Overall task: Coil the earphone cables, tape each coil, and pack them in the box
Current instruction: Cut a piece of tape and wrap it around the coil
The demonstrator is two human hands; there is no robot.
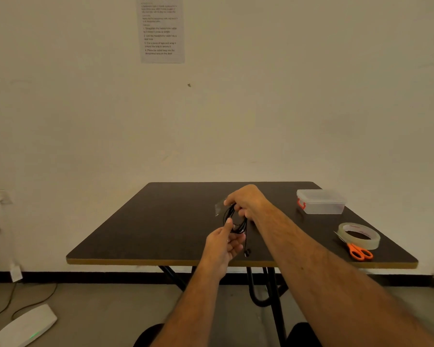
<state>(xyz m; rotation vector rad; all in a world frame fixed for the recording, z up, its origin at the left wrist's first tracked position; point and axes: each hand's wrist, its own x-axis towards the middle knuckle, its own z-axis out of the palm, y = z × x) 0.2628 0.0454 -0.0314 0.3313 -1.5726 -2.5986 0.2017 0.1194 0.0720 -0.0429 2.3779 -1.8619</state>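
Earphone cable (236, 222) – one black coil – hangs above the table (161, 221), pinched by the right hand (247, 201) and the left hand (223, 242). Near the right edge sit one box (320, 202), one tape roll (359, 236), one pair of scissors (360, 252).

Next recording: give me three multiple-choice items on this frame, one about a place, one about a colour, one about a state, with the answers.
1. Where does the tape roll lie?
A. on the table's right side, by the scissors
B. inside the box
C. on the floor

2. What colour are the scissors' handles?
A. blue
B. orange
C. black

3. How is the plastic box?
A. lid off
B. upside down
C. lid on

Answers:
1 A, the roll sits against the scissors near the table's right edge.
2 B, both handle loops are orange.
3 C, the lid sits on top with its red clasp at the side.
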